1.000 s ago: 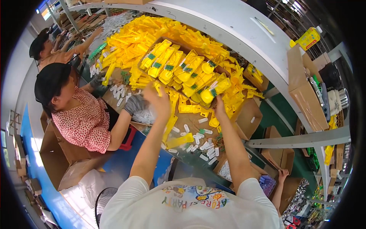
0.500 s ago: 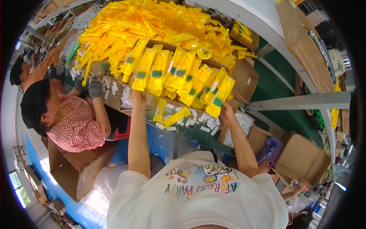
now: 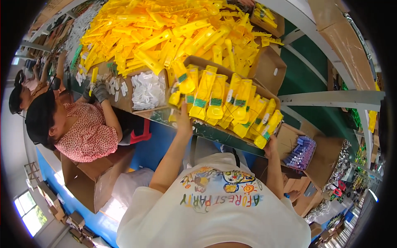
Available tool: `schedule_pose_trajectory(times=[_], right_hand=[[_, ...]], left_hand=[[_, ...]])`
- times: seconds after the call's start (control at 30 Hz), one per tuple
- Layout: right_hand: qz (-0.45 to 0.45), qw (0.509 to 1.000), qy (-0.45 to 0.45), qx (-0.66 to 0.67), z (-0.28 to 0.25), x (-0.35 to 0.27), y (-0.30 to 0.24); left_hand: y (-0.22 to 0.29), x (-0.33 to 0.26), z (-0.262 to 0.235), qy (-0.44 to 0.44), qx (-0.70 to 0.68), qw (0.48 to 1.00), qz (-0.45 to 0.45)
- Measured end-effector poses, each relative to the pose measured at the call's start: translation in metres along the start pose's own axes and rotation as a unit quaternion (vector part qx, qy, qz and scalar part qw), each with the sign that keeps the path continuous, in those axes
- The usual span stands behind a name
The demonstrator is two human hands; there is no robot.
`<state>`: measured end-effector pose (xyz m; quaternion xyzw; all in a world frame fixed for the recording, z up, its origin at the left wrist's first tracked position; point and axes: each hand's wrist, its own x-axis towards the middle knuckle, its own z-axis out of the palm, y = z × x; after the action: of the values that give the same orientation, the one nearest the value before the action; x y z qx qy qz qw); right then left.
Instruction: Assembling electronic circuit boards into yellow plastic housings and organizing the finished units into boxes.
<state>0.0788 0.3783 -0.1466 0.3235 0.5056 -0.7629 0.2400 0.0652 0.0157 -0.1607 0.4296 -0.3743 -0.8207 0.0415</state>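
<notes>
Between my hands is a cardboard box point(image 3: 202, 63) filled with rows of yellow plastic pieces point(image 3: 218, 97), several with green bundles and thin dark wires on them. My left hand point(image 3: 183, 120) grips the box's left end, fingers partly hidden by the yellow pieces. At the opposite end, my right hand point(image 3: 271, 147) is closed on the lower right corner. The box tilts down to the right over the front of the green table point(image 3: 215, 134). Behind it lies a large heap of loose yellow plastic pieces point(image 3: 165, 35).
A box of white plastic pieces point(image 3: 149, 91) stands left of my left hand. Beside it, a gloved co-worker point(image 3: 89, 132) holds a yellow piece. Purple items point(image 3: 301, 153) fill a carton at right. A white metal frame point(image 3: 331, 98) crosses the right side.
The filled box has shifted right and nearer with both my hands. The box of white pieces at left is now uncovered. The purple items at right show more fully.
</notes>
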Motion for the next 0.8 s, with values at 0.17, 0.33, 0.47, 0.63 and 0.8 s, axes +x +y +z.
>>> schedule_pose_trajectory(times=[0.17,0.33,0.47,0.63,0.8], right_hand=[[-0.095,0.993,-0.017,-0.07,-0.008,0.013,0.002],[-0.053,0.991,0.003,-0.126,0.028,0.029,0.029],[-0.025,0.987,0.028,-0.157,0.031,0.076,0.078],[-0.092,0.966,0.075,-0.23,0.049,0.11,0.074],[-0.131,0.973,0.136,-0.136,-0.024,0.151,0.072]], left_hand=[[-0.029,0.028,-0.02,-0.09,-0.093,0.991,0.022],[-0.009,0.045,-0.049,-0.06,0.031,0.998,0.009],[-0.023,0.096,-0.11,-0.135,0.121,0.97,0.159],[0.01,0.067,-0.053,-0.018,0.055,0.996,0.063],[-0.01,0.05,-0.003,-0.184,-0.038,0.982,0.014]])
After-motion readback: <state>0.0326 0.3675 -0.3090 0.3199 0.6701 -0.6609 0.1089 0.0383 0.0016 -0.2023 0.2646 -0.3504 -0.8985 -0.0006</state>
